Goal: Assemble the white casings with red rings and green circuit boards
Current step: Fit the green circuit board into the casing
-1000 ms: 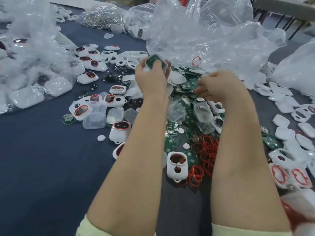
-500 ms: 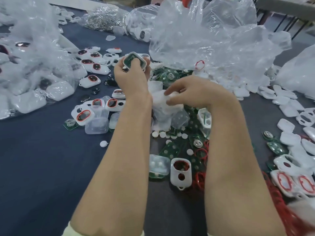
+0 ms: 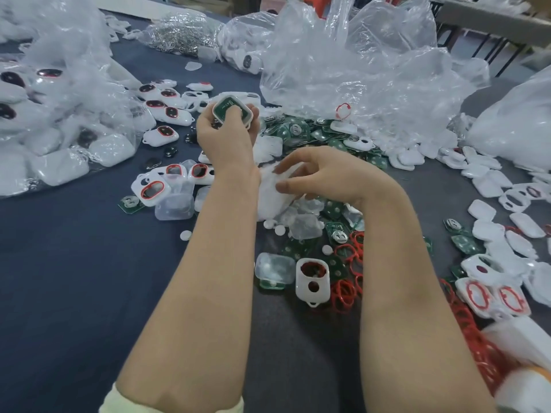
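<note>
At your far left a clear bag (image 3: 59, 120) of white casings lies on the dark table (image 3: 59, 278). Just beside it, loose ringed casings (image 3: 152, 190) are scattered. Your left hand (image 3: 226, 135) grips a white casing (image 3: 250, 114) raised above the table, with a green circuit board (image 3: 226, 106) seated inside and a fingertip on it. Your right hand (image 3: 325, 177) sits lower, fingers curled over blurred translucent covers (image 3: 269, 195). You cannot tell whether it pinches one. Further right lie red rings (image 3: 346, 290).
</note>
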{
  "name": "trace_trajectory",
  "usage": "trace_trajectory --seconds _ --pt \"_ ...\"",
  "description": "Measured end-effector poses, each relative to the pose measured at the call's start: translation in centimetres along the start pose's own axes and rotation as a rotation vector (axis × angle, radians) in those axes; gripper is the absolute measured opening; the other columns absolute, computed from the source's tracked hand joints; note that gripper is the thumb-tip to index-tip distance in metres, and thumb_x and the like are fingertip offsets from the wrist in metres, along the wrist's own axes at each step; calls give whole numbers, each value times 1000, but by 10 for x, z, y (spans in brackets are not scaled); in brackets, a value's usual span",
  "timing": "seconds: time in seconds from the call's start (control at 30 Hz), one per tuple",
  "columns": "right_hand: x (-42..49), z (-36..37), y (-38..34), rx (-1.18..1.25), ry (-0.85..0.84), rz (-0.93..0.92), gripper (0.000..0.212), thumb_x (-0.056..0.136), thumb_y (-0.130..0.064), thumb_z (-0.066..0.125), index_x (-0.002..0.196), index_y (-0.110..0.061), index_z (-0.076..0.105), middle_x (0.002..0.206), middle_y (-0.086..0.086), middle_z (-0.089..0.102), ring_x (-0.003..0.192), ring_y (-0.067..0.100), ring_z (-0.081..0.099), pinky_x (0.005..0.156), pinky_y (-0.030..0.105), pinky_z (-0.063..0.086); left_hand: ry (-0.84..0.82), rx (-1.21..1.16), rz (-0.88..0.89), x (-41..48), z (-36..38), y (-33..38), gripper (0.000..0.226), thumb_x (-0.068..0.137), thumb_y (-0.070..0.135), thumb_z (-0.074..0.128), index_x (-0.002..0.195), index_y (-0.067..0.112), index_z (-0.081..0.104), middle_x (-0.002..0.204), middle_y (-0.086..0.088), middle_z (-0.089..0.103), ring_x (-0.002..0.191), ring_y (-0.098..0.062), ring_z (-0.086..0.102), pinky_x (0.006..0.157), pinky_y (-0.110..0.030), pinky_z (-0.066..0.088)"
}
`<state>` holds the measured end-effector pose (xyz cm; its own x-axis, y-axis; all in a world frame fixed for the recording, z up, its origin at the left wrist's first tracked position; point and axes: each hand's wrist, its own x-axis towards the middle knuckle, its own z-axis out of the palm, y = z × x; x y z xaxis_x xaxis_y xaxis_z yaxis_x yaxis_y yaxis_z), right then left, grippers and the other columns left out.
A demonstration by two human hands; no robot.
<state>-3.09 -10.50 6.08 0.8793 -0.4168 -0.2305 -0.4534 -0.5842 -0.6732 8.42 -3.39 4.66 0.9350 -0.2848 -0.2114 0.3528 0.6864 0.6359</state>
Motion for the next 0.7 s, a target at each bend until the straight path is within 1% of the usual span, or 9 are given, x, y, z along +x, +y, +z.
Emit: trace_trajectory --seconds 0.07,0.13,0.2,0.33,0.43,0.53,0.57,0.63,0.7 --pt "-3 0 3 14 80 -13 29 86 -33 67 114 -32 61 90 -10 70 73 5 67 71 25 54 1 6 2 -1 -2 3 25 92 -7 46 113 5 49 81 -8 61 68 -17 64 63 -23 54" --pt "-3 1 8 56 293 11 39 89 -22 62 127 -29 55 96 -7 68 79 6 66 80 29 55 -2 9 4 -1 -4 6 24 92 -7 47 112 6 49 89 -11 61 69 -17 65 64 -23 55" --pt "-3 6 7 58 383 52 46 90 -16 59 134 -25 49 101 -3 66 87 12 64 88 34 54 -6 8 10 -1 -6 8 25 91 -7 47 113 6 49 90 -11 60 69 -17 65 64 -22 55" --pt "5 29 -9 -185 260 3 41 93 -22 57 133 -23 51 128 -1 58 82 8 57 67 16 44 -5 -9 12 -5 -3 9 32 92 -7 47 122 3 48 83 -9 60 69 -18 64 63 -22 54" --pt "9 46 -22 -220 146 -114 36 92 -14 56 127 -21 58 126 -1 61 103 14 60 81 21 43 -10 -6 18 -8 -2 11 36 92 -7 46 127 0 48 82 -8 60 70 -19 64 63 -23 54" --pt "7 45 -23 -49 82 -149 28 94 -16 54 120 -23 62 115 -5 66 99 12 61 74 21 45 -28 15 40 -8 0 13 32 92 -6 47 122 2 49 73 -6 62 69 -18 64 64 -23 53" --pt "6 42 -20 19 116 -143 29 95 -14 52 121 -24 61 110 -6 66 91 11 63 66 18 46 -34 18 40 -8 0 13 30 92 -6 47 121 3 49 72 -6 62 68 -18 64 64 -23 53" --pt "7 32 -12 72 331 -112 34 94 -8 48 121 -24 61 99 -7 63 74 11 60 53 9 44 -46 25 24 -7 0 11 32 91 -7 48 122 2 49 72 -6 62 70 -19 64 65 -23 54" --pt "14 21 0 8 593 -32 35 92 -4 45 119 -20 62 96 -5 58 79 13 56 67 9 42 -59 54 0 -6 -1 9 30 91 -7 47 119 3 51 77 -8 62 73 -21 64 64 -23 54"
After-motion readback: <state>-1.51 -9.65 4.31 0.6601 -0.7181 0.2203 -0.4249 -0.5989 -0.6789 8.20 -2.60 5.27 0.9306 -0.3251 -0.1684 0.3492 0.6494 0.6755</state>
